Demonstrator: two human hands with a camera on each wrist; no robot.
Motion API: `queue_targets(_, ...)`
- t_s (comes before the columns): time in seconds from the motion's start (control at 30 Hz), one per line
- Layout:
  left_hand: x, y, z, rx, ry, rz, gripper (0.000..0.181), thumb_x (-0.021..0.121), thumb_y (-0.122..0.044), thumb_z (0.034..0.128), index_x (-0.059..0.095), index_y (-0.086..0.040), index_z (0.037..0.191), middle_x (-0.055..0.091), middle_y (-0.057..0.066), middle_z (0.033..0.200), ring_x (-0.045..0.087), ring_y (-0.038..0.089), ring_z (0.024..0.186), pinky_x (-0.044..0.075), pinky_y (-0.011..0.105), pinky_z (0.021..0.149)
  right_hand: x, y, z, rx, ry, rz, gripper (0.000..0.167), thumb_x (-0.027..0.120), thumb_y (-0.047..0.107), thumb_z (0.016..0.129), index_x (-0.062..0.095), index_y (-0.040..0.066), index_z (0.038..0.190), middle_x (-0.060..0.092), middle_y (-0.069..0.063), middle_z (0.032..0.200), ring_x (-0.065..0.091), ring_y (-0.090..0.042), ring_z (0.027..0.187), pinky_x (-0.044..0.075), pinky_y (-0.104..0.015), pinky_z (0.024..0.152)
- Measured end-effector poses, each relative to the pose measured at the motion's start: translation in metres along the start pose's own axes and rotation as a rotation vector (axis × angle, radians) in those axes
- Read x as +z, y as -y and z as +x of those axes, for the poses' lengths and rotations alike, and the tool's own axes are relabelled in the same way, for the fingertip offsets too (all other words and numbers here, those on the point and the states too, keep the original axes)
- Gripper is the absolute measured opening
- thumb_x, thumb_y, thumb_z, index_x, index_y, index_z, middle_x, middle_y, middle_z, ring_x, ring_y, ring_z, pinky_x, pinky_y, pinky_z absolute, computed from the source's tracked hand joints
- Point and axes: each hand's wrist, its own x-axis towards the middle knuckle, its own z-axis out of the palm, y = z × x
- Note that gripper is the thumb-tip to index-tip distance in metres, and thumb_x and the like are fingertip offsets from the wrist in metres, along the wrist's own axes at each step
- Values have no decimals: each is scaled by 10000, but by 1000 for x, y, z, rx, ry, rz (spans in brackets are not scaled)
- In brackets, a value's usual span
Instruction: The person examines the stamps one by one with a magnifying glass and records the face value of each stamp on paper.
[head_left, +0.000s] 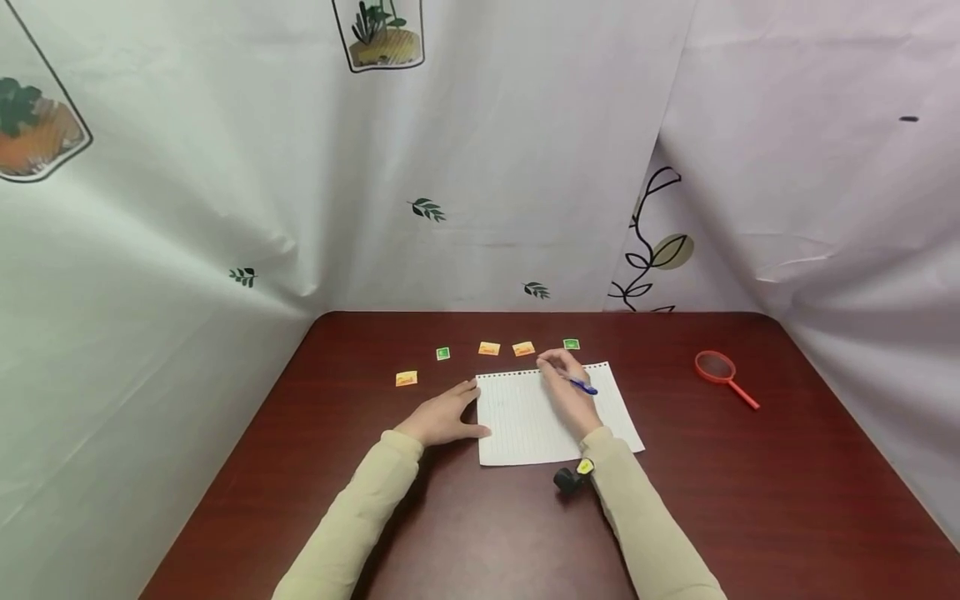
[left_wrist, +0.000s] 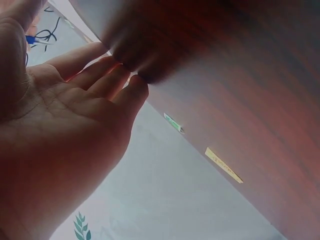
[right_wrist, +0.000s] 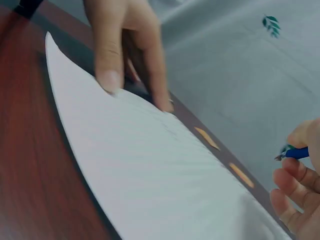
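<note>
A lined sheet of paper (head_left: 517, 417) with a row of punched holes along its far edge lies on the dark red table. My left hand (head_left: 444, 417) rests at the sheet's left edge, thumb on the paper and fingers stretched out. My right hand (head_left: 570, 396) is over the sheet's right half and pinches a blue pen (head_left: 583, 386). In the right wrist view the metal tip of the pen (right_wrist: 295, 153) sticks out between thumb and fingers, apart from the paper. The left wrist view shows the left palm (left_wrist: 65, 115) with the fingertips at the table.
Beyond the sheet lie orange stickers (head_left: 489, 348) and green stickers (head_left: 443, 353), one orange sticker (head_left: 407, 378) farther left. A red magnifying glass (head_left: 716, 367) lies at the right. A black wrist camera (head_left: 570, 479) sits by the right cuff. Pale printed curtains (head_left: 480, 250) border the table.
</note>
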Motion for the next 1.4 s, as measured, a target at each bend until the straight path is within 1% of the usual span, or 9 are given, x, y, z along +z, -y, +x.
queue_targets(0.17, 0, -1, 2, 9, 4, 0, 866, 737, -518, 879, 416, -58, 1538, 301, 80, 1635, 293, 252, 1496, 385, 468, 1117, -31, 0, 0, -46, -29, -32, 289, 651, 257, 999, 662, 41, 1189, 643, -122, 1257, 546, -262, 1262, 412, -428, 1091)
queue_targets(0.3, -1, -2, 4, 14, 8, 6, 870, 732, -525, 880, 409, -63, 1543, 296, 72, 1637, 290, 246, 1497, 385, 464, 1118, -58, -4, 0, -115, -68, -76, 276, 671, 192, 985, 668, 9, 1192, 650, -152, 1229, 570, -261, 1220, 438, -417, 1069)
queue_targets(0.57, -3, -3, 8, 28, -6, 9, 872, 733, -530, 878, 412, -62, 1541, 299, 74, 1636, 286, 240, 1499, 376, 454, 1126, -107, -12, -3, -291, -158, -284, 249, 673, 120, 974, 686, -4, 1190, 690, -180, 1142, 624, -270, 971, 428, -150, 800)
queue_targets(0.7, -4, -3, 6, 26, -3, 11, 874, 736, -528, 878, 412, -57, 1540, 302, 80, 1634, 288, 246, 1498, 381, 448, 1123, -130, -19, -7, -341, -173, -375, 258, 683, 90, 957, 682, -25, 1189, 683, -221, 1125, 638, -323, 958, 402, -108, 771)
queue_targets(0.83, -5, -3, 4, 30, -8, 7, 876, 738, -523, 877, 414, -43, 1535, 305, 91, 1632, 289, 252, 1498, 383, 449, 1121, -150, -26, -11, -366, -174, -460, 263, 685, 72, 951, 677, -32, 1192, 673, -247, 1106, 637, -368, 957, 418, -157, 785)
queue_targets(0.97, -5, 0, 1, 24, -7, 15, 865, 719, -526, 892, 405, -48, 1541, 301, 82, 1635, 274, 245, 1504, 378, 449, 1125, -165, -32, -15, -384, -139, -517, 269, 680, 59, 955, 668, -53, 1200, 669, -269, 1119, 630, -413, 1008, 488, -391, 879)
queue_targets(1.1, -2, 3, -2, 14, 0, 19, 858, 706, -521, 905, 391, -50, 1549, 294, 72, 1639, 243, 241, 1515, 361, 451, 1138, -176, -37, -20, -367, -90, -560, 281, 660, 64, 972, 651, -68, 1221, 650, -292, 1140, 603, -462, 1053, 448, -604, 912)
queue_targets(1.27, 2, 4, -4, 25, 3, 3, 860, 699, -506, 917, 369, -32, 1554, 285, 79, 1642, 202, 247, 1528, 324, 448, 1163, -186, -41, -24, -348, -68, -667, 290, 662, 68, 971, 650, -58, 1232, 640, -262, 1079, 573, -350, 786, 465, -523, 756)
queue_targets(1.4, 3, 4, -4, 26, -4, -14, 852, 695, -504, 922, 365, -43, 1558, 275, 70, 1646, 186, 242, 1532, 313, 447, 1169, -193, -41, -22, -370, -68, -715, 297, 673, 57, 959, 647, -60, 1231, 643, -260, 1079, 539, -306, 755, 453, -493, 734)
